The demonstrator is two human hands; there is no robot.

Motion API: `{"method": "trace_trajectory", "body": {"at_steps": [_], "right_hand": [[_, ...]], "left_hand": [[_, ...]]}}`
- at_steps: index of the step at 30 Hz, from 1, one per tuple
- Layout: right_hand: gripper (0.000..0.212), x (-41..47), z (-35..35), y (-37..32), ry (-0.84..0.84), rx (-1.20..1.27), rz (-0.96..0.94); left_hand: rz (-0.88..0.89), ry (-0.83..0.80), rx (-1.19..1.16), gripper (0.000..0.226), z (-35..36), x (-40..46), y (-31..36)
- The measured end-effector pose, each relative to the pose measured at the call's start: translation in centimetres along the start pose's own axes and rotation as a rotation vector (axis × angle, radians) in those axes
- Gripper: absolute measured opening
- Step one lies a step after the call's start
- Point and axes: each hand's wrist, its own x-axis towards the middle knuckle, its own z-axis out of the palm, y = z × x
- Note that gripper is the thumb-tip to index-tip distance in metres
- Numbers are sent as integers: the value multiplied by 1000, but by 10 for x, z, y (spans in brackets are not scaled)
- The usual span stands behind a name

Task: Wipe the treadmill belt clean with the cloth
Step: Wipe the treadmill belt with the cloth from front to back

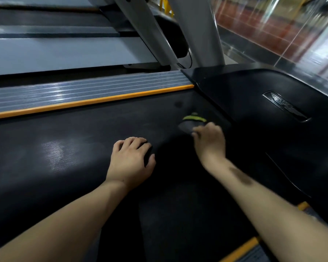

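Forearms: 2 bare forearms enter from the bottom edge and reach forward over the treadmill belt (68, 140).
Left hand (131, 161): palm down on the belt near its middle, fingers curled loosely; something dark shows under the fingers, too unclear to name, so whether it grips anything cannot be told.
Right hand (209, 140): further forward and blurred, fingers closed on the near edge of the cloth (192, 122).
Cloth: dark grey with a yellow-green band, lying on the belt at its front end, just beside the black motor cover (254, 95).
Belt: black and textured, with a pale sheen to the left of the left hand and a darker patch around both hands.
Side rail (83, 91): ribbed grey strip with an orange edge strip (95, 102) running along the belt's left side; a second orange strip shows at the lower right.
Uprights (195, 29): grey posts rising behind the motor cover.
Motor cover: carries a chrome badge (284, 105), unreadable.
Background: tiled floor at upper right, blurred.
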Motion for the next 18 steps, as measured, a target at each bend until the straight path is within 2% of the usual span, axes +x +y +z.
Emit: {"method": "trace_trajectory", "body": {"at_steps": [4,6,8,10,12,14,18], "right_hand": [[19,-32,-5,-29,-45,223,-298],[18,-15,1,-5,-58,129,-350],[20,16,9,37,11,34,-234],[27,36,6,73,40,-3,-14],[24,32,3,75,21,-25,132],[20,17,-2,43,24,-36,160],[21,-41,-1,-33,-34,177,-178]], "left_hand": [[5,0,14,46,-2,0,0],[3,5,11,46,-2,0,-1],[-3,10,8,46,-1,-1,-1],[-4,10,10,45,0,-1,-1],[-5,12,8,44,1,-1,-1],[-8,14,1,44,1,0,-2],[-4,12,18,46,-1,0,-2]]}}
